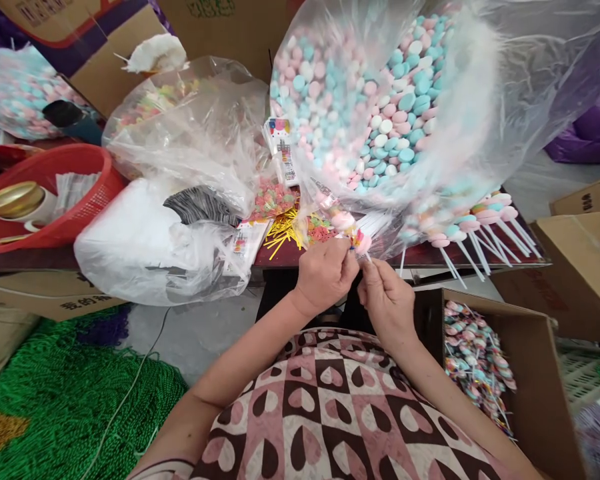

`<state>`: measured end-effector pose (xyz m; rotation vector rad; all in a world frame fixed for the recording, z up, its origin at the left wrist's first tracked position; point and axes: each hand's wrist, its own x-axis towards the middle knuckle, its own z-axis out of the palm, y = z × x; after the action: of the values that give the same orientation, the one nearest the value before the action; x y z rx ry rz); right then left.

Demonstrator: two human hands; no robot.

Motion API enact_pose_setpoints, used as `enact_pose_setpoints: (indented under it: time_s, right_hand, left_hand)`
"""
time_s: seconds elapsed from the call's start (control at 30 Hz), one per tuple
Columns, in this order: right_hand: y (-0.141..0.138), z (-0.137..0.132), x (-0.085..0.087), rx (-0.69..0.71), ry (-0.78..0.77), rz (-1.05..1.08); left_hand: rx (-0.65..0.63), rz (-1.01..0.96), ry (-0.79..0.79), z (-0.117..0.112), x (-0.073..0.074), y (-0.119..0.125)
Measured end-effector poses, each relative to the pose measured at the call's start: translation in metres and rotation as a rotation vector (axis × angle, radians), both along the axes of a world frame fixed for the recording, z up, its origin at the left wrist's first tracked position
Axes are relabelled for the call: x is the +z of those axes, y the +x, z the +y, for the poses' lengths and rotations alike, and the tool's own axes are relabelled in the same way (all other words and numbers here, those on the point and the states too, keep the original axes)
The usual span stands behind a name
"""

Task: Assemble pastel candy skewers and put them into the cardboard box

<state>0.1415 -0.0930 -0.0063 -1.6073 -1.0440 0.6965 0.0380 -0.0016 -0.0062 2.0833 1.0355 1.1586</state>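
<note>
My right hand [387, 297] is closed, pinching the white stick of a marshmallow lollipop [364, 244] at the table's front edge. Close beside it, my left hand [327, 275] is closed, its fingers pressed together at the lollipop's colourful wrapping; what exactly they grip is hidden. Pink marshmallow pieces [342, 220] show just beyond the knuckles. Gold twist ties [283, 233] lie in a heap left of my hands, with small red and green gummy candies [274, 199] around them. Loose white sticks [376, 224] lie behind my right hand.
A large clear bag of pastel marshmallows [405, 103] fills the table's back. Lollipops [487, 217] overhang the right edge. Below stands a carton [535, 373] holding wrapped lollipops. A white plastic bag [125, 247] and red basket [93, 190] are left; green strands [105, 393] cover the floor.
</note>
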Motion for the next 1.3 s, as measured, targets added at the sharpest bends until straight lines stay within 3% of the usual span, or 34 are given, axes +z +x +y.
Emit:
enact_pose_setpoints:
  time_s: [0.23, 0.4, 0.57, 0.67, 0.77, 0.9, 1.03, 1.1, 1.3]
  right_hand:
    - [0.006, 0.008, 0.005, 0.110, -0.008, 0.317]
    - [0.009, 0.009, -0.002, 0.040, 0.049, -0.177]
    - [0.012, 0.009, -0.007, -0.036, 0.068, 0.203]
    - [0.012, 0.005, -0.003, -0.006, 0.062, 0.280]
    - [0.011, 0.000, 0.000, 0.061, 0.017, 0.279]
    - [0.012, -0.005, -0.001, 0.088, 0.005, 0.196]
    - [0.014, -0.007, -0.004, -0.018, 0.099, 0.031]
    - [0.012, -0.007, -0.005, -0.002, 0.064, 0.141]
    - [0.009, -0.006, -0.004, 0.293, -0.143, 0.984]
  left_hand:
    - [-0.045, -0.071, -0.109, -0.004, 0.013, -0.006]
    - [-0.076, -0.202, -0.238, -0.013, 0.028, -0.002]
    - [-0.156, -0.224, -0.423, -0.011, 0.023, -0.004]
    - [-0.216, -0.486, -0.628, -0.007, 0.022, -0.007]
    - [-0.266, -0.781, -0.810, 0.000, 0.031, -0.005]
    - [-0.298, -0.932, -0.956, 0.006, 0.045, 0.002]
    - [-0.307, -1.013, -1.015, 0.007, 0.043, 0.006]
    - [-0.347, -1.025, -1.033, 0.006, 0.039, 0.005]
    - [-0.494, -0.978, -1.062, 0.002, 0.035, 0.001]
